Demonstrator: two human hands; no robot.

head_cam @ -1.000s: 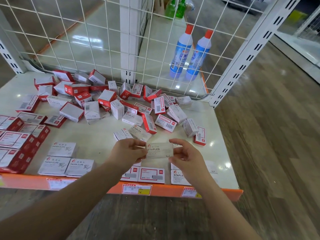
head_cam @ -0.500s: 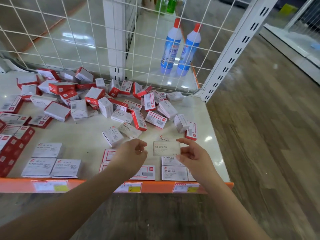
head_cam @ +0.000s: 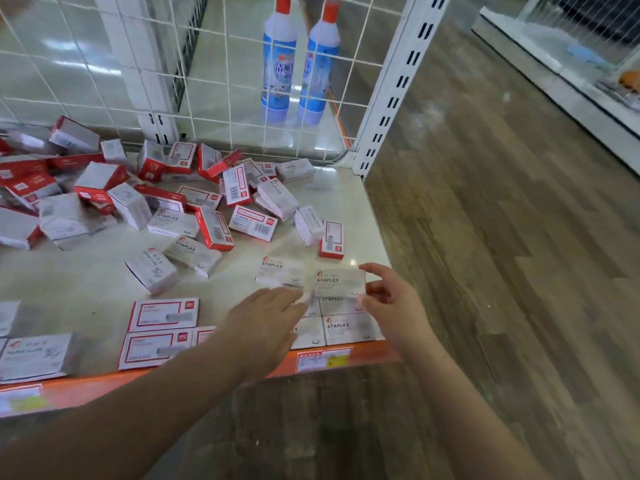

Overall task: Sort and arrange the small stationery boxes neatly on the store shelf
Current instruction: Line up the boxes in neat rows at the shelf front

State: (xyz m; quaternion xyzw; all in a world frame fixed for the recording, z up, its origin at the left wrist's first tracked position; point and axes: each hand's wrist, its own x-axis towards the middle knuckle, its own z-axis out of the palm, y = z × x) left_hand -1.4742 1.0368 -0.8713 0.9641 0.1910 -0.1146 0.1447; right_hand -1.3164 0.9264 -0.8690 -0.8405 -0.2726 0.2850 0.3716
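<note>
My right hand (head_cam: pixel 391 306) pinches a grey staples box (head_cam: pixel 339 283) by its right end, just above the flat staples boxes (head_cam: pixel 348 328) laid at the shelf's front right corner. One more staples box (head_cam: pixel 280 271) lies flat to its left. My left hand (head_cam: pixel 266 323) hovers palm down with fingers spread over the front row and holds nothing. A loose heap of red and white boxes (head_cam: pixel 166 199) covers the back and left of the cream shelf (head_cam: pixel 353 202). Red-framed boxes (head_cam: pixel 162 315) lie flat in the front middle, paper clip boxes (head_cam: pixel 34 355) at the front left.
A white wire grid (head_cam: pixel 221 64) closes the back of the shelf, with two blue bottles (head_cam: pixel 294 64) behind it. A white slotted upright (head_cam: pixel 388 98) stands at the back right corner. The orange front edge (head_cam: pixel 367 353) carries price labels. Wooden floor lies to the right.
My right hand carried the staples box to the right and down toward the front-right row. My left hand let go of it and now hovers flat. The view shifted right.
</note>
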